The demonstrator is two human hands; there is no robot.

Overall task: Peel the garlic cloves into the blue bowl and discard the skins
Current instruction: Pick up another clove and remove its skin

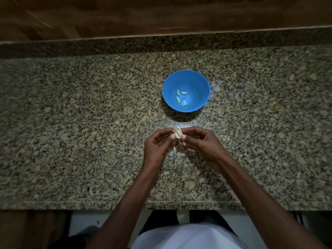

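Note:
A blue bowl (186, 81) stands on the granite counter, with several pale peeled garlic cloves (178, 99) lying in its bottom. Just in front of the bowl, both hands meet over the counter. My left hand (156, 144) and my right hand (203, 141) pinch one garlic piece (177, 133) between their fingertips; its papery whitish skin sticks up between the thumbs. Loose bits of skin (184, 143) hang under the fingers.
The speckled granite counter (89, 123) runs left to right, its front edge close to my body. A raised granite ledge and a wooden wall close off the back. A small scrap of skin (227, 139) lies on the counter right of my right hand.

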